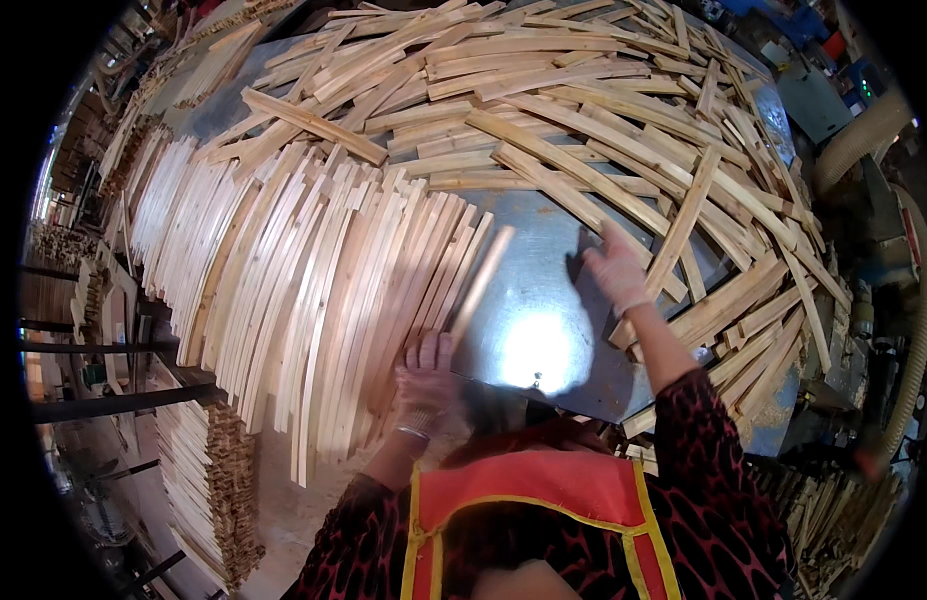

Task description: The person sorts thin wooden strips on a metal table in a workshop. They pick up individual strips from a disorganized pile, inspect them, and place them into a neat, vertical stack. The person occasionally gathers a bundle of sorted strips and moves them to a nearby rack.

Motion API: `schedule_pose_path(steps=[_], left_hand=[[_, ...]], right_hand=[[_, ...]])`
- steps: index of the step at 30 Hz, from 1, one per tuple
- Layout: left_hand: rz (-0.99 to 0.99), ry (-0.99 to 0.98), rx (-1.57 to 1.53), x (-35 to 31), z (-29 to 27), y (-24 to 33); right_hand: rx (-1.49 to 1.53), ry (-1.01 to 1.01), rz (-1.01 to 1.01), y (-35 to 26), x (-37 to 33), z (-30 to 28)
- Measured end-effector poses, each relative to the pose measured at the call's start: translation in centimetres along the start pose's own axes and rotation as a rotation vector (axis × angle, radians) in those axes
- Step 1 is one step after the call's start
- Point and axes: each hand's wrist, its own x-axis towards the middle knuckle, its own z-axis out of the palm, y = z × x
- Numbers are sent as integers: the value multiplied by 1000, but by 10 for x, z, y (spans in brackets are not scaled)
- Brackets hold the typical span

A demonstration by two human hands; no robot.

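My left hand, in a pale thin glove, lies with its fingers stretched out at the near ends of a long row of wooden strips. Just beyond its fingertips a single loose strip, smeared by motion, leans at the right end of that row. My right hand, also gloved, reaches to the jumbled pile of wooden strips. Its fingers are apart, with the forefinger at the edge of a slanting strip; whether it touches the wood I cannot tell.
A shiny metal tabletop shows between row and pile. More strips are stacked at the lower left, beside dark metal bars. Machinery with a ribbed hose stands along the right side.
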Motion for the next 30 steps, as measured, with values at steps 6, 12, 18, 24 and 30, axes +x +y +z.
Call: schedule_pose_path(steps=[6, 12, 18, 24, 30], left_hand=[[17, -39, 167, 9, 3, -1], [-224, -327, -735, 60, -42, 80], [-625, -164, -1283, 108, -15, 90], [-617, -68, -1028, 82, -121, 21], [-236, 182, 29, -11, -160, -67]], right_hand=[[-490, -117, 53, 37, 61, -1], [260, -400, 159, -51, -4, 6], [314, -492, -140, -72, 35, 44], [-637, 186, -197, 47, 119, 10], [-774, -185, 114, 9, 136, -15]])
